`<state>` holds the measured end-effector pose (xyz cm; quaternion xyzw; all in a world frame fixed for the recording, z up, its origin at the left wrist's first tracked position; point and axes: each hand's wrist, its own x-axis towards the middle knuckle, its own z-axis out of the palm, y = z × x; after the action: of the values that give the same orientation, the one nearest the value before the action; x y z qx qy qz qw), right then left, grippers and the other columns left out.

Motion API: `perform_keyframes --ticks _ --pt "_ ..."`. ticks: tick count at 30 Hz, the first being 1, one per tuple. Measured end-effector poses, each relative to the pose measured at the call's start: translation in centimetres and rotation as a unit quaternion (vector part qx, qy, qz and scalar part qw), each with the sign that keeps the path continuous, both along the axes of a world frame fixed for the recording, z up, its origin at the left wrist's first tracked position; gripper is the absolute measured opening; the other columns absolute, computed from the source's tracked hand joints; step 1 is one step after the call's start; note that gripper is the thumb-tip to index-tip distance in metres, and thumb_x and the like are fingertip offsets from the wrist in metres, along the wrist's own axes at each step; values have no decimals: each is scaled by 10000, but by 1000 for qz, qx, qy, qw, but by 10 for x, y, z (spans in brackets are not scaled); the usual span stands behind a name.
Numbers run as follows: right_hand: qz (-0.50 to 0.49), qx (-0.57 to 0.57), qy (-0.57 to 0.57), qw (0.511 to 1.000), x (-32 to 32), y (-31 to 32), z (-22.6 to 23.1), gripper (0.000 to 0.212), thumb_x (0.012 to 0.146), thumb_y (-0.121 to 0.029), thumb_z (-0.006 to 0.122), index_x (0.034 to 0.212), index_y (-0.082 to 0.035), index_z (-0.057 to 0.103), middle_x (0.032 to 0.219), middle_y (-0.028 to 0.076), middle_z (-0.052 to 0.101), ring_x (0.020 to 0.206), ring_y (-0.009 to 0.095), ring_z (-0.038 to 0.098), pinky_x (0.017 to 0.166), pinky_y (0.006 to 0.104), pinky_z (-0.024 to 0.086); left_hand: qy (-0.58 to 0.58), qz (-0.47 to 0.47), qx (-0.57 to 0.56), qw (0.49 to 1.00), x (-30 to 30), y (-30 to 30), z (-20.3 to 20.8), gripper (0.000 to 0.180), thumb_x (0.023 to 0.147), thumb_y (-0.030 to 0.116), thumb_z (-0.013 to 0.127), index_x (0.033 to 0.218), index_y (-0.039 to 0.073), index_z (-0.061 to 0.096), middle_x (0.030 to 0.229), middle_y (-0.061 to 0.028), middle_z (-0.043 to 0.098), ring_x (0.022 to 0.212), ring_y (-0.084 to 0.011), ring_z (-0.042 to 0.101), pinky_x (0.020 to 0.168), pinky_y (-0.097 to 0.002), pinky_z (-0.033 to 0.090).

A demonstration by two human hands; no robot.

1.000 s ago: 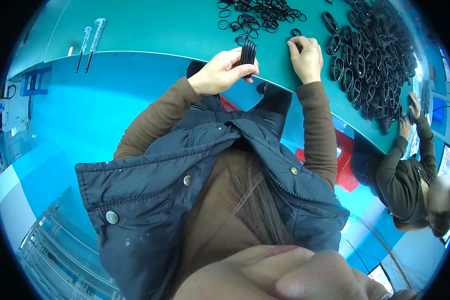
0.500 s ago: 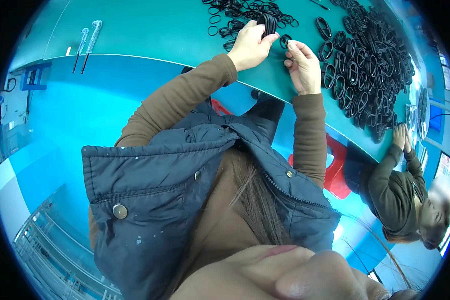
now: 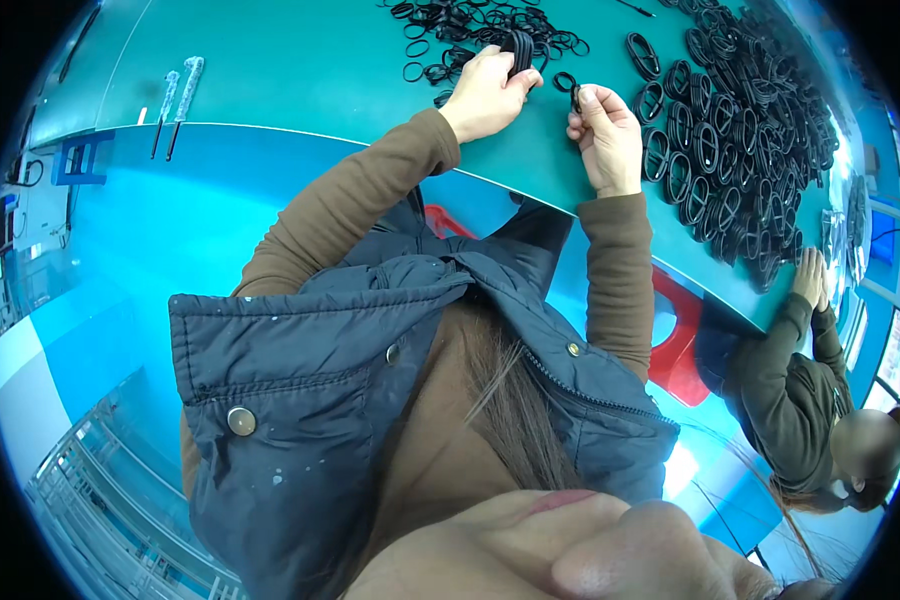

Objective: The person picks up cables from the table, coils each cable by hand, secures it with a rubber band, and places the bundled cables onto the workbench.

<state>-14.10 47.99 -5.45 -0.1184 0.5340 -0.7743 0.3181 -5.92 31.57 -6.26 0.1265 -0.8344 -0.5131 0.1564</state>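
Observation:
My left hand [image 3: 485, 95] is closed around a bundle of black rubber rings [image 3: 519, 47], held just above the green table [image 3: 300, 70]. My right hand [image 3: 607, 135] pinches one small black ring [image 3: 576, 97] between thumb and fingers, close beside the left hand. Another single black ring [image 3: 564, 81] lies on the table between the two hands. A loose scatter of thin black rings [image 3: 460, 22] lies beyond my left hand.
A large pile of thicker oval black rings [image 3: 735, 140] covers the table's right side. Two slim tools [image 3: 175, 100] lie at the far left near the table edge. Another person sits at the right with a hand [image 3: 810, 278] on the table. A red stool [image 3: 675, 340] stands below the edge.
Both hands have moved forward from the table's near edge toward the scattered rings. My left hand keeps the bundle; my right hand has picked a single ring off the table.

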Motion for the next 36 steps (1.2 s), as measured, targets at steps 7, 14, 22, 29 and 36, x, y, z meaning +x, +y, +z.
perform_keyframes --ticks 7,14,22,29,36 --pt "-88 193 317 924 2 -5 -1 140 843 -151 662 895 -21 657 740 -36 575 580 43 468 526 166 370 -22 -20 172 985 11 7 15 240 928 185 531 991 -40 584 959 -78 596 840 -153 618 733 -274 530" --pt "-15 -8 29 999 10 -9 6 165 824 -151 693 915 -19 656 689 -38 541 545 31 412 483 170 316 -12 -67 327 942 18 11 20 232 938 197 520 1022 -13 572 957 -63 617 866 -138 606 804 -285 510" --pt "-17 29 89 995 26 -15 11 213 855 -186 658 953 3 648 840 44 651 621 87 559 559 179 425 -27 -84 276 957 12 8 1 227 939 199 523 1040 1 571 1004 -57 614 908 -121 585 848 -274 483" --pt "-32 106 165 980 10 -14 0 223 854 -205 645 944 -1 664 855 67 661 697 148 633 596 219 468 1 -85 314 945 19 9 15 232 936 204 528 1029 -4 572 974 -57 616 911 -144 600 833 -278 487" --pt "38 284 482 828 -53 -27 16 259 768 -311 692 820 -57 699 933 148 644 867 258 622 743 323 489 15 -55 301 952 36 -7 26 216 931 197 538 1007 -2 575 956 -56 610 882 -160 618 804 -274 492"
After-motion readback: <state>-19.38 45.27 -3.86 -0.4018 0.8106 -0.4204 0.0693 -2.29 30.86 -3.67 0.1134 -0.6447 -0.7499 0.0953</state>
